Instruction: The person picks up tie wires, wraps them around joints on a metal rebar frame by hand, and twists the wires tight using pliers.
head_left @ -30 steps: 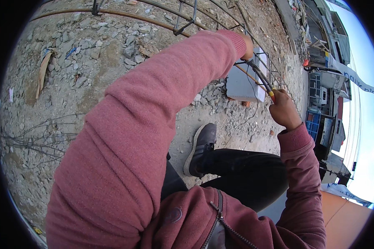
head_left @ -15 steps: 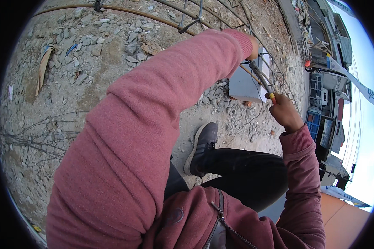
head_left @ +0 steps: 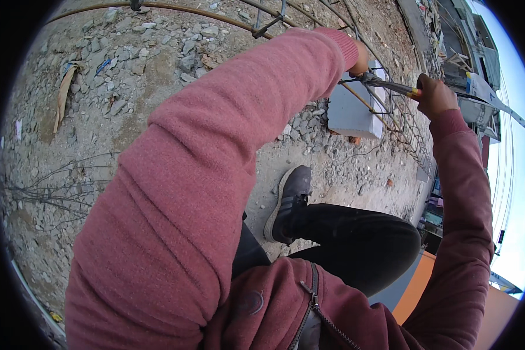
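While the right hand (head_left: 437, 97) is closed around the yellow-and-red handle end of a long-handled tool (head_left: 395, 87), the tool's head lies at the steel bar cage (head_left: 365, 104), just beside the left hand (head_left: 361, 59). The left grip is mostly hidden behind its cuff; its opening, and whether it has hold of anything, cannot be determined. The cage extends above and alongside a white block (head_left: 351, 114), which lies on rubble-strewn ground (head_left: 151, 76). A dark shoe (head_left: 291, 195) stands below the block in view.
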{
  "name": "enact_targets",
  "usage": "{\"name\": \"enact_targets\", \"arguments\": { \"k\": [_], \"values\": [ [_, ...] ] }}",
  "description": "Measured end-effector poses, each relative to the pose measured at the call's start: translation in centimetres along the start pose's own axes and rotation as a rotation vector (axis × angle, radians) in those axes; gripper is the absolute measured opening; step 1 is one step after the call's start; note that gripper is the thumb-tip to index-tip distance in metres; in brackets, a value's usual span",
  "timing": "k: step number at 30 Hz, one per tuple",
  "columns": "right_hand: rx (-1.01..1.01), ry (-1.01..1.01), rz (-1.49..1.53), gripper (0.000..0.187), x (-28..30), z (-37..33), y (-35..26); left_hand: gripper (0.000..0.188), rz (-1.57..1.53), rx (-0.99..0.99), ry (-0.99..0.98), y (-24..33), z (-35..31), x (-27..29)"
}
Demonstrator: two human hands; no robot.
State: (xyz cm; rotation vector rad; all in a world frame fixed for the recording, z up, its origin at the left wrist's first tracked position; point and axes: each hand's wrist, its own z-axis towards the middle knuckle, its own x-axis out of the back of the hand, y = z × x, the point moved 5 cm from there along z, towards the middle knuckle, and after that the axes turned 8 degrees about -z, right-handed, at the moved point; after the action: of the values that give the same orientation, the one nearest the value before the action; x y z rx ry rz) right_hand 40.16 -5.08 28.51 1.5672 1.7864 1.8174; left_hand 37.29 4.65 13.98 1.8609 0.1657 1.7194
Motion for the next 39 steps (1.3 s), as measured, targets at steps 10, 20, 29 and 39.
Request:
{"name": "enact_targets", "arguments": {
  "k": [10, 20, 29, 39],
  "values": [
    [0.344, 0.309, 0.131, 0.049, 0.4, -5.6, -0.5, 0.022, -0.264, 0.189, 0.074, -0.8, -1.2, 0.8],
    [-0.493, -1.047, 1.725, 0.021, -3.3, -11.1, -5.8, 0.020, -0.383, 0.189, 0.117, -0.3, -2.6, 1.6],
    [0.260, 0.236, 0.248, 0.050, 0.3, -6.7, -0.7, 0.016, -0.400, 0.170, 0.060, -0.7, -2.0, 1.2],
    [0.123, -0.159, 0.657, 0.058, -5.2, -10.0, -3.4, 0.018, -0.029, -0.024, -0.014, 0.4, -1.1, 0.7]
  ]
}}
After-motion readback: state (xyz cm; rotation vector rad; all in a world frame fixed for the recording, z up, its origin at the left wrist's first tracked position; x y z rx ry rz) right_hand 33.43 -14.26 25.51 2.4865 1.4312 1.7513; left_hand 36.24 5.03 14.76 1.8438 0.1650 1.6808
